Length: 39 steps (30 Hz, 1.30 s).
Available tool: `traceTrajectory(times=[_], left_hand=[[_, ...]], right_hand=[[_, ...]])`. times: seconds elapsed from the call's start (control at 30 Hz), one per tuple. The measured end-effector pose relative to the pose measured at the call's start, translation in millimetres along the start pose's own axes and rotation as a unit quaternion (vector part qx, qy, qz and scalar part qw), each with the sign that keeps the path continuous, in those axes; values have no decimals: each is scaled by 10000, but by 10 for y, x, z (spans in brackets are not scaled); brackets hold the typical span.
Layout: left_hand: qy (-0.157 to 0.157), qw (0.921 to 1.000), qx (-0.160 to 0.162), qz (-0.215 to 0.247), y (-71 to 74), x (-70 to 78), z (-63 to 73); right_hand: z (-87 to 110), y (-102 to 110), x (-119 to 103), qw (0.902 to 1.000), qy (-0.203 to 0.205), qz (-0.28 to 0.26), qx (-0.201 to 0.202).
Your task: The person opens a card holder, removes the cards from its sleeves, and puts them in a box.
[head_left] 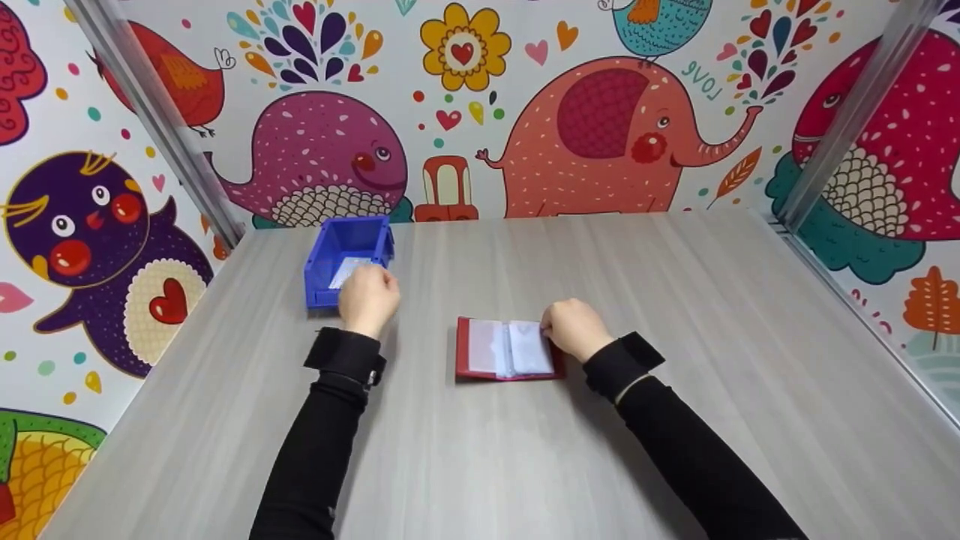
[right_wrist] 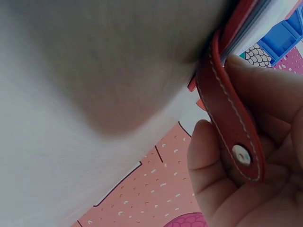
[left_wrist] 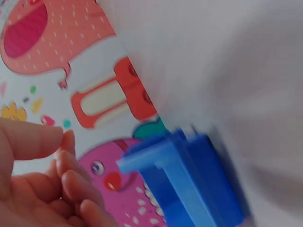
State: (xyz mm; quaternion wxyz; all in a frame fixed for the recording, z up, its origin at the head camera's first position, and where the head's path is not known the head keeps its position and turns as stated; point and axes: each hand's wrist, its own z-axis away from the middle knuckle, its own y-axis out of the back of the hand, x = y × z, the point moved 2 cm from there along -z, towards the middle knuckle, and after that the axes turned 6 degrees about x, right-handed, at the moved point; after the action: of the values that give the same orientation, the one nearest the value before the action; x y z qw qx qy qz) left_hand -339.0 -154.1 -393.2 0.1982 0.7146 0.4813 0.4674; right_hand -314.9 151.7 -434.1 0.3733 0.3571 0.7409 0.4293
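Observation:
A red card holder [head_left: 463,349] with clear plastic sleeves [head_left: 486,346] lies open on the table. My right hand [head_left: 576,328] grips its right edge, thumb against the sleeves. In the right wrist view, the red strap [right_wrist: 226,106] with its metal snap [right_wrist: 241,154] runs across the fingers of that hand [right_wrist: 277,116]. To the left, my left hand [head_left: 369,300] hovers by the front of a blue bin [head_left: 322,298]. Its fingers are curled, thumb tip meeting forefinger, and nothing shows between them. Pale cards or papers [head_left: 345,271] lie inside the bin, partly behind the hand.
The wood-grain table [head_left: 480,457] reaches back to a wall [head_left: 450,112] printed with cartoon animals. Metal posts [head_left: 161,120] stand at the back corners. The bin sits near the back left of the table.

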Motion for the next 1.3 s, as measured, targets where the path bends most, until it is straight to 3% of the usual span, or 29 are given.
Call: traceTrajectory(times=[0.3, 0.73, 1.3], left_hand=[[-380, 9985, -283, 290, -104, 267, 165], [-784, 9907, -1053, 360, -291, 557, 441], [-1236, 9761, -1777, 178, -429, 702, 624]], right_hand=[[2, -2, 2, 10000, 14, 6, 22], [-5, 1, 4, 10000, -3, 30, 24], [0, 0, 11, 9999, 77, 4, 90]])
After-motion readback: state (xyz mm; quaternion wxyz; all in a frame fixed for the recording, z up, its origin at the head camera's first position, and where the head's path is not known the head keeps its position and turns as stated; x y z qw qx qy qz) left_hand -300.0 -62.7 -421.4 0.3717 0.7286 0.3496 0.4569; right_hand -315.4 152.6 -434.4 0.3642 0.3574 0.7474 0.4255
